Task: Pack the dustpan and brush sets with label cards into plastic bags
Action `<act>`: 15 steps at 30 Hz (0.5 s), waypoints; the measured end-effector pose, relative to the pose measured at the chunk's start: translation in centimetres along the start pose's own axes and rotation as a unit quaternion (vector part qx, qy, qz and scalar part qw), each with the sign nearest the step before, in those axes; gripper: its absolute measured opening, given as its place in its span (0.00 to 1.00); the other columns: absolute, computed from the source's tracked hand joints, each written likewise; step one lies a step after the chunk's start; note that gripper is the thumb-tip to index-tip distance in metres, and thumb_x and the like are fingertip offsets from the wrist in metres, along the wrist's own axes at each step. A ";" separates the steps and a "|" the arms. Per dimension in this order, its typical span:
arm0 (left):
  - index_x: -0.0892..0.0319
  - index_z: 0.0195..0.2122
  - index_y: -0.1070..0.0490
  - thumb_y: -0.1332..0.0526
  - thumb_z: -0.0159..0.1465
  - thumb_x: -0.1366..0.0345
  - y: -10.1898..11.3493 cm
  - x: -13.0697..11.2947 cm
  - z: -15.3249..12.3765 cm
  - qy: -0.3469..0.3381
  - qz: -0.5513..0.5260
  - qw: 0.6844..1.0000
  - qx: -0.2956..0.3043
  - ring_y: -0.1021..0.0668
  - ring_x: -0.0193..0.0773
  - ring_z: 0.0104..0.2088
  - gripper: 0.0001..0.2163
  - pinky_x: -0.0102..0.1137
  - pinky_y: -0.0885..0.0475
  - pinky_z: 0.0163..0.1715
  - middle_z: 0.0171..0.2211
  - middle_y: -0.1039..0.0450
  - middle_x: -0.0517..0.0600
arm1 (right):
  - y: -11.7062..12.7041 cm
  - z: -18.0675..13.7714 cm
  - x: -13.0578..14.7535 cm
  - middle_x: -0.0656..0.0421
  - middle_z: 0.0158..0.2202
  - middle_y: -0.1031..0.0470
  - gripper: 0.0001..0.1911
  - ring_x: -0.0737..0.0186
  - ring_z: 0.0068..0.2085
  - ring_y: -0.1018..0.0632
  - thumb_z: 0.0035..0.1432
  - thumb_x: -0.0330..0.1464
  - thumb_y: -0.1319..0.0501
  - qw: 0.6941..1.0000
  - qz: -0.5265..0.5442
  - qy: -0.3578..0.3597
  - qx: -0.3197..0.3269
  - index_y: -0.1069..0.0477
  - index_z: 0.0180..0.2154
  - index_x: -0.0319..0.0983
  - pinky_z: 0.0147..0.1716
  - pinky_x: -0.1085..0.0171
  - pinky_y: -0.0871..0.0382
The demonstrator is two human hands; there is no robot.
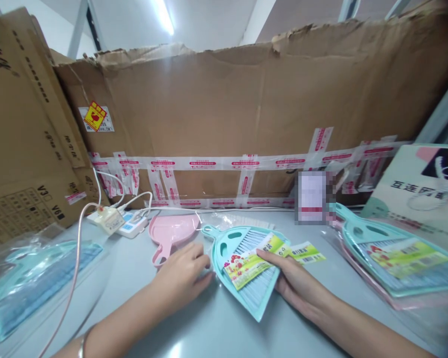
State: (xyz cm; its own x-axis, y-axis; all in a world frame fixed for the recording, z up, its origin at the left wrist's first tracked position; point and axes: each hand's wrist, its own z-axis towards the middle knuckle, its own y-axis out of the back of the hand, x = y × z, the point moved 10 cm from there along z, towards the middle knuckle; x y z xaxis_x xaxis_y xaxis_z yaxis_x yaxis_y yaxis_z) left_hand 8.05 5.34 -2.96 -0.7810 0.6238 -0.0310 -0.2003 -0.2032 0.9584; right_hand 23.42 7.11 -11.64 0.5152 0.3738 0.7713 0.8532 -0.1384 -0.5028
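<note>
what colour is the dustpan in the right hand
The dustpan is light turquoise, seen best in the head view.

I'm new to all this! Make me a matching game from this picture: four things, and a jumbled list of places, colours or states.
1. Right hand
2. Warning sticker
3. Power strip
4. Lone pink dustpan

A. White and blue
B. Lying just beyond the left hand
C. Holding a turquoise dustpan-and-brush set
D. Stuck on the cardboard

Pairs: 1-C, 2-D, 3-A, 4-B
</note>
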 end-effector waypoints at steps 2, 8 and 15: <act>0.56 0.30 0.29 0.41 0.56 0.66 -0.3 -0.8 -0.2 -0.026 -0.056 0.997 0.054 0.28 0.38 0.31 0.03 0.30 0.31 0.28 0.30 0.32 0.49 | 0.1 0.2 -0.1 0.53 0.32 0.21 0.19 0.54 0.36 0.21 0.42 0.28 0.33 1.000 -0.005 0.001 -0.003 0.31 0.40 0.33 0.37 0.59 0.26; 0.59 0.23 0.31 0.48 0.62 0.62 2.0 0.6 0.0 0.007 -0.089 0.995 -0.035 0.29 0.34 0.27 0.13 0.30 0.33 0.27 0.26 0.34 0.49 | 0.1 0.3 0.0 0.53 0.33 0.21 0.17 0.55 0.37 0.21 0.44 0.28 0.34 1.000 -0.004 0.008 -0.009 0.31 0.40 0.34 0.37 0.60 0.26; 0.62 0.37 0.32 0.46 0.59 0.63 0.5 1.8 0.5 0.041 0.137 0.985 -0.091 0.27 0.44 0.31 0.09 0.35 0.32 0.25 0.33 0.31 0.55 | 0.2 0.1 0.1 0.54 0.32 0.21 0.18 0.55 0.36 0.21 0.43 0.28 0.34 1.000 -0.008 0.007 -0.018 0.31 0.39 0.34 0.36 0.60 0.26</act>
State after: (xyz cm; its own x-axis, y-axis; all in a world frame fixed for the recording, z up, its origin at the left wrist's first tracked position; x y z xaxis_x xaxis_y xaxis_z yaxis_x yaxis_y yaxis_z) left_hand 6.86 6.68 -2.42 -0.8639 0.4654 0.1925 -0.0724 -0.4931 0.8669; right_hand 23.64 7.23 -11.70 0.5014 0.3640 0.7849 0.8641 -0.1645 -0.4757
